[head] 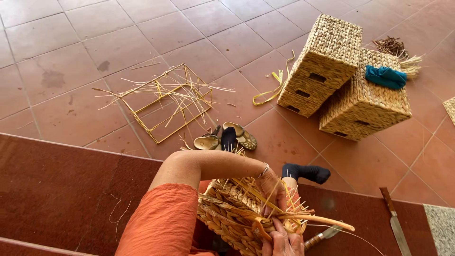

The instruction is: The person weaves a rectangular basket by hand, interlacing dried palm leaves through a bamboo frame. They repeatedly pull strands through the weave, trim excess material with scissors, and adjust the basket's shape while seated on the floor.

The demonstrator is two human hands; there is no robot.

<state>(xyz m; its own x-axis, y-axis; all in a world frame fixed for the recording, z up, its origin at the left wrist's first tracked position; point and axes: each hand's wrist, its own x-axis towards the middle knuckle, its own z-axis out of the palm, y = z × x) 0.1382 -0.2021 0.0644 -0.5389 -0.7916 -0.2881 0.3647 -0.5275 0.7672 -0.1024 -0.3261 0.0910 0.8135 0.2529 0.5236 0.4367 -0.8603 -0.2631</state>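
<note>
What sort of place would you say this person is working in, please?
Probably a home or small basket-weaving workshop, worked at floor level. Two finished woven baskets stand on the tiled floor, a yellow wire frame lies among loose straw, and both hands, left hand and right hand, work a half-woven basket.

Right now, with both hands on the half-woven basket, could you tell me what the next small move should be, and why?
Probably tuck the loose straw strand back into the weave. It juts out to the right past the basket, while the left hand presses on the top edge and the right hand pinches the strands just below. Many thin ends stand unwoven there, so securing this one seems the nearest step.
</note>
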